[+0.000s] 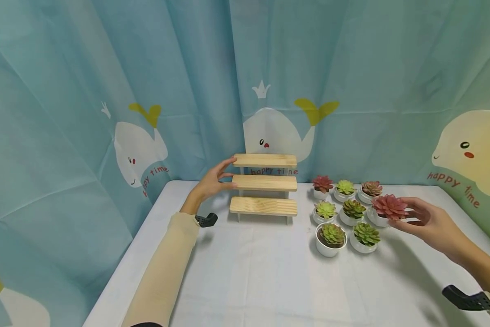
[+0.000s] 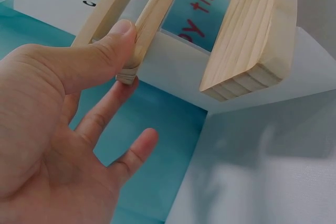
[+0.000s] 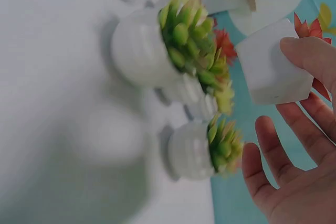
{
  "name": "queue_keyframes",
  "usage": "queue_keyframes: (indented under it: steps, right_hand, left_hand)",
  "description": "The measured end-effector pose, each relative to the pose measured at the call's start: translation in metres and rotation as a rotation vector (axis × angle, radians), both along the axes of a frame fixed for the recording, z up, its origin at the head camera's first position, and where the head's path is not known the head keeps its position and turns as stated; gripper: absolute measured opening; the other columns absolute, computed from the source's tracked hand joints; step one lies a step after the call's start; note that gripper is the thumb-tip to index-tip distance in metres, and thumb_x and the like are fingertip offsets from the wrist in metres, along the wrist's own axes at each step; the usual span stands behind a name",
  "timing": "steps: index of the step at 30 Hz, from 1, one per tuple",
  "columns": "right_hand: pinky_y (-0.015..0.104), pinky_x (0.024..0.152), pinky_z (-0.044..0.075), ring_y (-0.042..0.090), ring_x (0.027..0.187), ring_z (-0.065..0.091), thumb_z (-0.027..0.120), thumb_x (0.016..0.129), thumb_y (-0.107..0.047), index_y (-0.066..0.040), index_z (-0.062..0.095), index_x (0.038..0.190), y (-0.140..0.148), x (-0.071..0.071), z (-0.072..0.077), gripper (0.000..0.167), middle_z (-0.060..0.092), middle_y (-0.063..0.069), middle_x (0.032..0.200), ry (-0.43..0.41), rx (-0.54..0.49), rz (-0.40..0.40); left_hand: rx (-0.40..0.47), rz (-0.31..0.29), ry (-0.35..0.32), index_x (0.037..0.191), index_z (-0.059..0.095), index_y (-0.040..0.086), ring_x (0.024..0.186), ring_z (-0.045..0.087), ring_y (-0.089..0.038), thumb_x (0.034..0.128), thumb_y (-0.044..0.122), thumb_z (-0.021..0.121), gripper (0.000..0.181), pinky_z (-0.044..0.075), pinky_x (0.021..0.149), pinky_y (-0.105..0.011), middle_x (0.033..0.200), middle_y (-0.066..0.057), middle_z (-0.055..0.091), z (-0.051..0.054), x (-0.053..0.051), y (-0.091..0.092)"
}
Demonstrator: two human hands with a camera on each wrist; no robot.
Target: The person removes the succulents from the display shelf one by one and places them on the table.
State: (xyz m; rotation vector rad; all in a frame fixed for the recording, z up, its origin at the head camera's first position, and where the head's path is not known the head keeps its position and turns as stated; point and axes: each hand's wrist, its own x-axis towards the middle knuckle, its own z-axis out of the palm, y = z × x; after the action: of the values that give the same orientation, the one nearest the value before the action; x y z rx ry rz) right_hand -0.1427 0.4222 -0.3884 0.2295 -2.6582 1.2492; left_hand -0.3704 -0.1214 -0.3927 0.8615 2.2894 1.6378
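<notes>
My left hand point(image 1: 213, 182) is at the left end of a three-tier wooden shelf point(image 1: 264, 182). In the left wrist view the thumb and a finger pinch the end of one plank point(image 2: 152, 24), while the little finger stands away from the wood. Over on the right, my right hand point(image 1: 431, 222) holds a red succulent point(image 1: 389, 207) in a white pot point(image 3: 275, 65). The thumb presses one side of that pot and fingers support the other, with the pot lifted off the table. Part of the plant is hidden behind the hand in the right wrist view.
Several potted succulents stand close together on the white table point(image 1: 269, 272), among them a dark red one point(image 1: 322, 183), a light green one point(image 1: 325, 210) and a green one point(image 1: 331, 235) in front. A blue curtain point(image 1: 196, 68) with whale prints hangs behind.
</notes>
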Motion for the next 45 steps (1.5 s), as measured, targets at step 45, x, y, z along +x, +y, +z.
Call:
queue_keyframes:
  steps: [45]
  right_hand:
    - [0.014, 0.070, 0.053, -0.009, 0.092, 0.063, 0.080, 0.092, -0.017, 0.004, 0.052, 0.137, 0.031, 0.018, -0.068, 0.056, 0.061, -0.033, 0.106, -0.163, 0.018, -0.059]
  left_hand:
    - [0.001, 0.009, -0.012, 0.164, 0.030, 0.020, 0.143, 0.041, -0.041, 0.0911, -0.002, 0.076, 0.089, 0.052, 0.104, -0.050, 0.171, 0.001, 0.019, 0.003, 0.002, 0.002]
